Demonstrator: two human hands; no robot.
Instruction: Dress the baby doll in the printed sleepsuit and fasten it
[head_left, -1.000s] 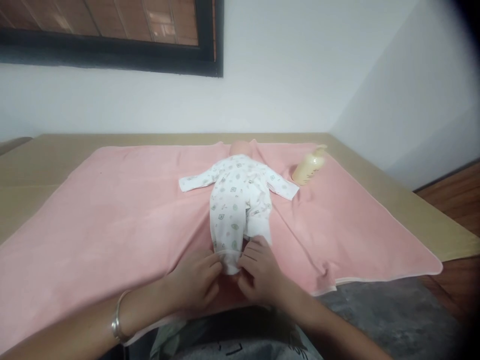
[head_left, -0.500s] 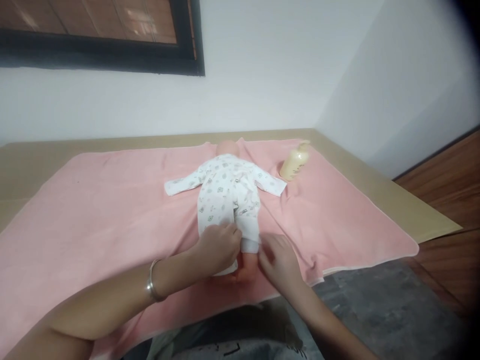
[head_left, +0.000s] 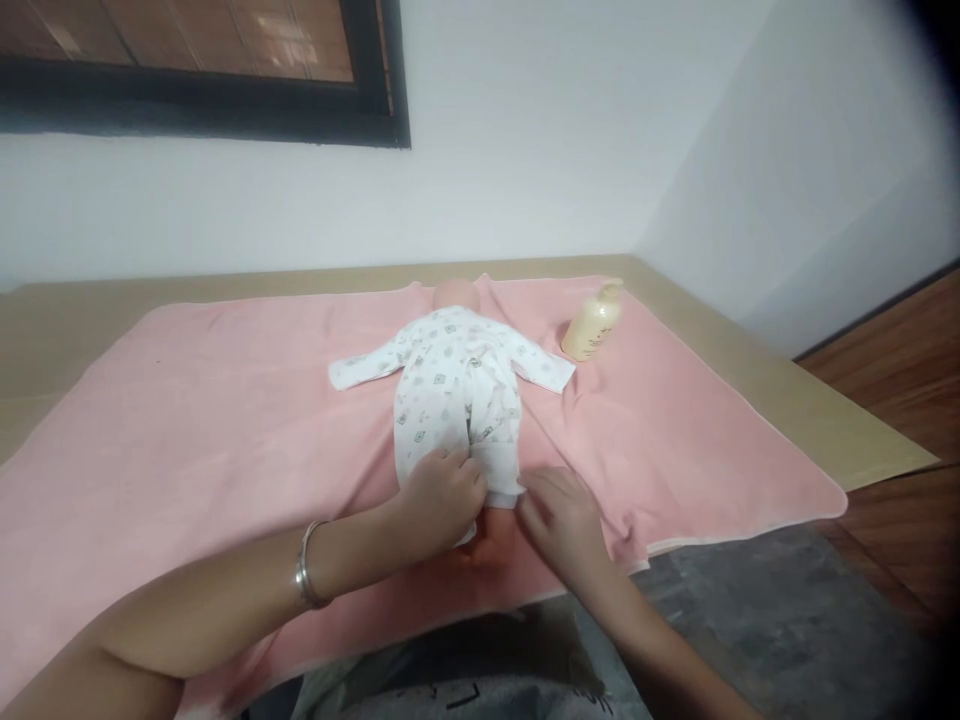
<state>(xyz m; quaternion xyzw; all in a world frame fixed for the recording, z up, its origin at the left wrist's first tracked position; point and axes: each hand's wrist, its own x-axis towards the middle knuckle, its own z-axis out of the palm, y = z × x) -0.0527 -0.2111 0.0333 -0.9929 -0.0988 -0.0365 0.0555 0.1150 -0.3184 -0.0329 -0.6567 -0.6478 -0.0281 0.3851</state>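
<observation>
The left hand (head_left: 444, 495) and right hand (head_left: 564, 518) had shifted to the doll's (head_left: 456, 294) other cuff (head_left: 501, 497), both apparently pinching it; work had passed to that leg (head_left: 498, 527).

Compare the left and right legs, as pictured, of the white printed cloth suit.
The left leg is mostly printed where visible; the right leg has a plain white lower part. The left leg ends lower in view; the right leg higher, above bare limb. Both are white.

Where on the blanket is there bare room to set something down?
The blanket lies bare left of the doll, and between the bottle, right hand and blanket's right edge. Crowded: the doll's legs, between right and left hand.
</observation>
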